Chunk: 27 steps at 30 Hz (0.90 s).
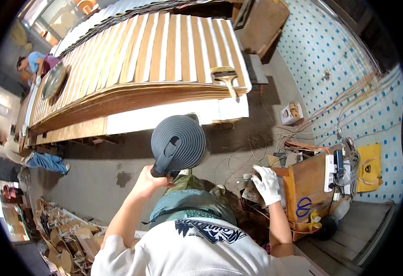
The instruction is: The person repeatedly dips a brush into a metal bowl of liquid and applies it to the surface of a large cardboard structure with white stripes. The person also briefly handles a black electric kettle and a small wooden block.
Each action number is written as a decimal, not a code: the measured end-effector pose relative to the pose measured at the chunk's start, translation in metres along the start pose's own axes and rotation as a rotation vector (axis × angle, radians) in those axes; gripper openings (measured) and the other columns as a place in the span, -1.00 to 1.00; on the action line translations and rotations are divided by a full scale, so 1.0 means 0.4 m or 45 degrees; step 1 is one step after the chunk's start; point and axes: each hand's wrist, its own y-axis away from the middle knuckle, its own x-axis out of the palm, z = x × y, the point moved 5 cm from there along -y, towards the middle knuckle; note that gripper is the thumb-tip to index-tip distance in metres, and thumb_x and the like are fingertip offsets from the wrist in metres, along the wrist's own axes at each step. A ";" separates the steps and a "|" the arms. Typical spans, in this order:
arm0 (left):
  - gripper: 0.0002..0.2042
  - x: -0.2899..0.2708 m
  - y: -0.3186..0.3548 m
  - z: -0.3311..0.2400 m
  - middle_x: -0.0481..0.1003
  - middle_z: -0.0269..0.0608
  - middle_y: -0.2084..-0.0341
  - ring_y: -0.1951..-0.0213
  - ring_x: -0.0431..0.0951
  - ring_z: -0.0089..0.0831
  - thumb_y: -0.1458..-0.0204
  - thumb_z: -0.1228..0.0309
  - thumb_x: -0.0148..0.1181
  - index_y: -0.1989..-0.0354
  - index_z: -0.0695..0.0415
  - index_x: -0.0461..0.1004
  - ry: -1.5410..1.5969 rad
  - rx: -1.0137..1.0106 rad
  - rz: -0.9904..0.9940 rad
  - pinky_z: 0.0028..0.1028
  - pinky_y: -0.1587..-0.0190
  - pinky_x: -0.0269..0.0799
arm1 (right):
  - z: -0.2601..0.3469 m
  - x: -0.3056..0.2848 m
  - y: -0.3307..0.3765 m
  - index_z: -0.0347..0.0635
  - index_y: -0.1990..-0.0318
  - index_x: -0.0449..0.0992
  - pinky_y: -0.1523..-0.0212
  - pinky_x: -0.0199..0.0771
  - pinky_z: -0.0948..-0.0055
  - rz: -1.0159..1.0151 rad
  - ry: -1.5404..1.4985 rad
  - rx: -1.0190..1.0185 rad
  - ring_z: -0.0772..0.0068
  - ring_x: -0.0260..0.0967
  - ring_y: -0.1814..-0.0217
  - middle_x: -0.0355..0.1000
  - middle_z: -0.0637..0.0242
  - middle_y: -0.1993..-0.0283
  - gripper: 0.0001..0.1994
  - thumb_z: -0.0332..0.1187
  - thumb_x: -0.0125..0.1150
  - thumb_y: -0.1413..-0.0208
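My bare left hand (154,180) is wrapped round the black handle of a large jug, seen from above. Its round, dark grey lid (178,140) has concentric ridges, and a clear rim shows along its right side. The lid hides most of the jug's body. My right hand (267,185), in a white glove, is beside the left edge of a wooden cabinet (309,184). Its fingers are stretched out, and nothing shows in them. Beyond the jug, a wide flat brush (226,79) lies on the front right of a stack of brown sheets (155,50) with white strips.
A metal basin (55,82) sits at the stack's left end, near a person in blue (36,60). Another person in jeans (45,161) stands at left. Loose cables (252,142) lie on the floor. Scrap sheets (68,234) are piled lower left; a power strip (329,172) is on the cabinet.
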 end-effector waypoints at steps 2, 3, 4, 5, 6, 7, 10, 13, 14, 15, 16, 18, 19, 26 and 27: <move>-0.82 -0.088 0.030 0.028 0.45 -0.21 0.50 0.39 0.53 -0.40 0.25 0.51 0.21 0.44 0.34 0.49 0.005 0.032 -0.148 -0.14 0.17 0.70 | 0.071 0.038 -0.063 -0.04 -0.07 0.58 -0.22 0.36 0.13 0.071 0.011 -0.087 0.04 0.44 -0.13 0.56 0.16 -0.03 -0.62 -0.24 0.33 -0.07; -0.82 -0.130 0.040 0.040 0.45 -0.21 0.50 0.39 0.54 -0.40 0.26 0.51 0.22 0.44 0.35 0.49 0.034 0.037 -0.181 -0.14 0.17 0.70 | 0.102 0.063 -0.094 -0.02 -0.08 0.57 -0.22 0.36 0.12 0.101 0.030 -0.121 0.04 0.44 -0.14 0.56 0.15 -0.04 -0.61 -0.22 0.32 -0.07; -0.82 -0.174 0.049 0.050 0.46 -0.21 0.49 0.39 0.54 -0.39 0.26 0.51 0.22 0.45 0.35 0.49 0.062 0.040 -0.212 -0.15 0.18 0.70 | 0.135 0.085 -0.127 -0.01 -0.09 0.57 -0.23 0.36 0.11 0.131 0.048 -0.154 0.04 0.43 -0.14 0.55 0.15 -0.05 -0.60 -0.20 0.31 -0.07; -0.82 -0.222 0.057 0.064 0.46 -0.21 0.49 0.38 0.54 -0.39 0.26 0.51 0.22 0.45 0.35 0.49 0.090 0.043 -0.242 -0.15 0.18 0.70 | 0.166 0.098 -0.175 -0.01 -0.11 0.56 -0.25 0.37 0.13 0.147 0.081 -0.174 0.06 0.43 -0.17 0.55 0.15 -0.08 -0.58 -0.18 0.31 -0.08; -0.82 -0.277 0.056 0.084 0.47 -0.20 0.48 0.37 0.55 -0.39 0.26 0.52 0.23 0.44 0.35 0.49 0.040 0.059 -0.255 -0.15 0.19 0.70 | 0.190 0.123 -0.216 -0.01 -0.13 0.55 -0.26 0.38 0.15 0.177 0.080 -0.184 0.07 0.43 -0.18 0.55 0.15 -0.09 -0.57 -0.18 0.30 -0.08; -0.78 -0.323 0.056 0.101 0.57 -0.18 0.48 0.36 0.59 -0.46 0.24 0.48 0.30 0.40 0.33 0.51 0.049 0.032 -0.312 -0.42 0.20 0.56 | 0.212 0.150 -0.261 -0.01 -0.14 0.54 -0.27 0.38 0.17 0.203 0.077 -0.184 0.08 0.43 -0.20 0.55 0.16 -0.11 -0.55 -0.17 0.30 -0.08; -0.79 -0.433 0.077 0.109 0.55 -0.22 0.50 0.36 0.57 -0.48 0.22 0.48 0.31 0.42 0.35 0.52 0.026 0.068 -0.448 -0.43 0.23 0.52 | 0.267 0.243 -0.390 -0.05 -0.16 0.52 -0.22 0.43 0.22 0.335 -0.136 0.037 0.07 0.49 -0.14 0.55 0.14 -0.11 -0.53 -0.16 0.26 -0.08; -0.81 -0.519 0.080 0.107 0.52 -0.22 0.46 0.37 0.56 -0.44 0.20 0.50 0.28 0.42 0.37 0.51 0.187 0.070 -0.536 -0.32 0.19 0.63 | 0.306 0.293 -0.510 -0.14 -0.18 0.50 -0.15 0.47 0.23 0.444 -0.164 0.276 0.06 0.52 -0.08 0.56 0.10 -0.07 -0.46 -0.12 0.27 -0.04; -0.82 -0.550 0.075 0.123 0.51 -0.19 0.44 0.37 0.55 -0.42 0.19 0.52 0.28 0.42 0.38 0.50 0.264 0.087 -0.531 -0.24 0.17 0.67 | 0.289 0.317 -0.548 -0.15 -0.18 0.50 -0.15 0.46 0.23 0.426 -0.208 0.315 0.06 0.52 -0.09 0.57 0.09 -0.06 -0.44 -0.10 0.28 -0.01; -0.81 -0.562 0.073 0.104 0.50 -0.19 0.42 0.36 0.55 -0.40 0.18 0.53 0.28 0.39 0.37 0.50 0.249 0.085 -0.553 -0.22 0.18 0.67 | 0.267 0.337 -0.579 -0.16 -0.18 0.50 -0.15 0.45 0.22 0.409 -0.251 0.356 0.05 0.51 -0.10 0.57 0.08 -0.05 -0.42 -0.08 0.29 0.01; -0.80 -0.586 0.069 0.107 0.49 -0.18 0.41 0.36 0.54 -0.40 0.18 0.53 0.27 0.38 0.38 0.49 0.291 0.078 -0.574 -0.20 0.17 0.68 | 0.270 0.342 -0.609 -0.28 -0.23 0.44 -0.11 0.49 0.27 0.343 -0.178 0.345 0.11 0.56 -0.03 0.59 0.05 0.02 -0.42 -0.17 0.31 -0.07; -0.79 -0.624 0.060 0.110 0.48 -0.17 0.40 0.37 0.52 -0.40 0.17 0.53 0.27 0.35 0.40 0.49 0.364 0.054 -0.626 -0.16 0.17 0.69 | 0.255 0.324 -0.686 -0.28 -0.21 0.46 -0.11 0.49 0.28 0.310 -0.022 0.377 0.12 0.55 -0.05 0.59 0.03 0.01 -0.44 -0.17 0.32 -0.08; -0.78 -0.641 0.054 0.106 0.47 -0.16 0.40 0.38 0.51 -0.39 0.17 0.53 0.27 0.35 0.40 0.49 0.393 0.040 -0.655 -0.14 0.17 0.70 | 0.247 0.315 -0.723 -0.27 -0.20 0.46 -0.11 0.48 0.29 0.271 0.023 0.392 0.13 0.54 -0.06 0.58 0.02 0.01 -0.44 -0.17 0.32 -0.08; -0.82 -0.651 -0.003 0.069 0.43 -0.21 0.45 0.44 0.46 -0.40 0.15 0.51 0.26 0.37 0.33 0.49 0.559 0.156 -0.866 0.02 0.17 0.69 | -0.058 0.363 -1.022 -0.20 -0.17 0.48 -0.04 0.47 0.11 0.099 -0.122 0.722 0.05 0.55 0.02 0.58 -0.01 0.06 -0.37 0.00 0.29 0.01; -0.82 -0.638 -0.013 0.055 0.43 -0.22 0.47 0.44 0.46 -0.42 0.15 0.52 0.26 0.36 0.32 0.49 0.598 0.176 -0.897 0.02 0.16 0.69 | -0.094 0.378 -1.068 -0.14 -0.25 0.44 -0.17 0.42 0.09 0.072 0.024 0.668 -0.03 0.49 -0.13 0.51 -0.09 -0.12 -0.31 0.10 0.19 -0.04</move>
